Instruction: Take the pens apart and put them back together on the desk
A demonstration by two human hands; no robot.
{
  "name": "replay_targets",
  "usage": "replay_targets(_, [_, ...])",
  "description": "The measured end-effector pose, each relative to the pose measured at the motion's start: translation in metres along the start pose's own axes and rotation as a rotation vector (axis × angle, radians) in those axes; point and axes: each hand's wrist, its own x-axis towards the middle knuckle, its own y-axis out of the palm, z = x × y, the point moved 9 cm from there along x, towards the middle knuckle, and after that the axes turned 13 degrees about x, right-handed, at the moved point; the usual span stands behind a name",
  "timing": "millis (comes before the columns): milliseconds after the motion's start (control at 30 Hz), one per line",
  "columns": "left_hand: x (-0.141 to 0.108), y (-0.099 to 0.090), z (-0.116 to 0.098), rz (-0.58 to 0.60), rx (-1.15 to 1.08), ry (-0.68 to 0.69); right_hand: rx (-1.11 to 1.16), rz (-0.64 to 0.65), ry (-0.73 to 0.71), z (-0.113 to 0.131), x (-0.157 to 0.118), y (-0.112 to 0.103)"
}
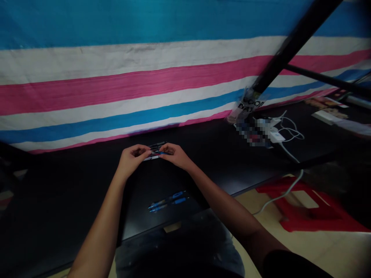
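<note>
Near the back of the black table (72, 200), my left hand (135, 157) and my right hand (174, 154) face each other over a small group of pens (157, 146). Both hands have thumb and fingers pinched together on thin pens between them. A blue pen (165, 153) shows at my right fingertips; a dark one reaches my left fingertips. A white piece lies just below them, too small to make out. Closer to me, two blue pens (169, 201) lie side by side on the table.
A striped sheet (145, 88) hangs behind the table. To the right are a black slanted post (290, 42), a clear plastic bag (245, 106), white chargers with cables (276, 135) and a white box (323, 117). A red stool (327, 220) stands on the floor at the right.
</note>
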Motion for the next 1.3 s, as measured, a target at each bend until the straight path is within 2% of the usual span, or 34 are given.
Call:
replay_targets(300, [0.003, -0.002, 0.012, 0.036, -0.074, -0.016, 0.089, -0.114, 0.045, 0.002, -0.001, -0.015])
replay_targets(633, [0.002, 0.001, 0.021, 0.055, -0.273, -0.070, 0.094, -0.149, 0.108, 0.004, -0.006, -0.016])
replay_targets(1033, [-0.001, 0.008, 0.017, 0.120, -0.349, -0.104, 0.105, -0.127, 0.092, 0.005, -0.007, -0.014])
replay_targets(1300, [-0.003, 0.014, 0.020, 0.156, -0.413, -0.164, 0.079, -0.122, 0.018, 0.009, -0.005, -0.014])
